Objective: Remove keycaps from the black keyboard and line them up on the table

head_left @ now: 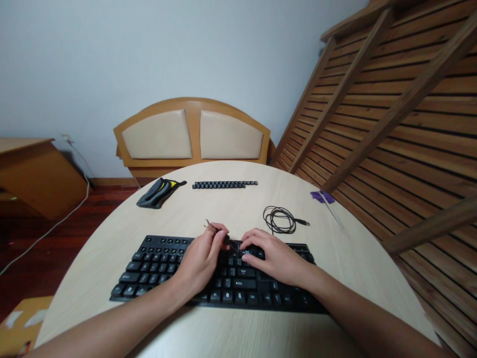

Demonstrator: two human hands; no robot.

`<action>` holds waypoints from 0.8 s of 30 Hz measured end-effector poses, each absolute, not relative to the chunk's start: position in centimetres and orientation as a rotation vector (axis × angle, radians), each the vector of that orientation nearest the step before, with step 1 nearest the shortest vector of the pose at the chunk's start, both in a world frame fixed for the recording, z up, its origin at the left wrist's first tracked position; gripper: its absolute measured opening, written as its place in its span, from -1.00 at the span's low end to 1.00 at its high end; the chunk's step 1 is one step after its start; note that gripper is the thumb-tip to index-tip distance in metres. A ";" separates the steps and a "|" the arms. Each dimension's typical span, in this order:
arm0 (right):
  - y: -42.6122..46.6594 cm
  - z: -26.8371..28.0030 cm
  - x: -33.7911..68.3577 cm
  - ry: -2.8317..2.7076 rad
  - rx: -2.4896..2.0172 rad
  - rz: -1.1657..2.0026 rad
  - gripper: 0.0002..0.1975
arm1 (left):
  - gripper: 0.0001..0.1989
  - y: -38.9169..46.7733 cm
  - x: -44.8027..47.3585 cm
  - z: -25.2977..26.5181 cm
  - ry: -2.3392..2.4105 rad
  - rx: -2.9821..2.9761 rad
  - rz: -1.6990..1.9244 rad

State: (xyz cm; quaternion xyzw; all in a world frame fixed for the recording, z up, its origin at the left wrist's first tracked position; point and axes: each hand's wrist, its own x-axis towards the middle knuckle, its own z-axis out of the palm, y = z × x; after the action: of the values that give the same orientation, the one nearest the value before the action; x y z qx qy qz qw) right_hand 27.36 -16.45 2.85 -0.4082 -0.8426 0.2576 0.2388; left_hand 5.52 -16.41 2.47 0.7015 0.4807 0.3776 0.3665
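Note:
A black keyboard [149,268] lies across the near part of the table, and its upper rows show bare sockets where keycaps are off. Between the thumb and fingers of my left hand [203,253] is a keycap puller [226,239], dark in the middle, with brown prongs sticking out at the back. Its thin wire end points down at the upper right of the main key block. My right hand [268,253] is curled on the keyboard just right of the puller, thumb and fingers around a wide key. What its fingertips touch is partly hidden.
Removed keycaps [223,184] stand in rows at the far side of the round table [112,223]. A grey-and-yellow pouch [158,193] lies far left. A coiled USB cable [279,220], a purple cloth [322,196] and a thin white stick [332,211] lie right. Wooden slats [391,124] lean alongside.

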 end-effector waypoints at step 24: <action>-16.5 2.7 27.4 -2.305 -1.105 0.667 -0.89 | -0.74 -16.2 5.5 2.6 1.258 1.822 0.952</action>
State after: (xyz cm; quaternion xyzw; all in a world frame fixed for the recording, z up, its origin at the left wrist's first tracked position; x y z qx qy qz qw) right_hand 27.39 -16.48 2.67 -0.4054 -0.8454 0.2446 0.2474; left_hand 5.51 -16.19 2.65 0.7060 0.4873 0.3688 0.3578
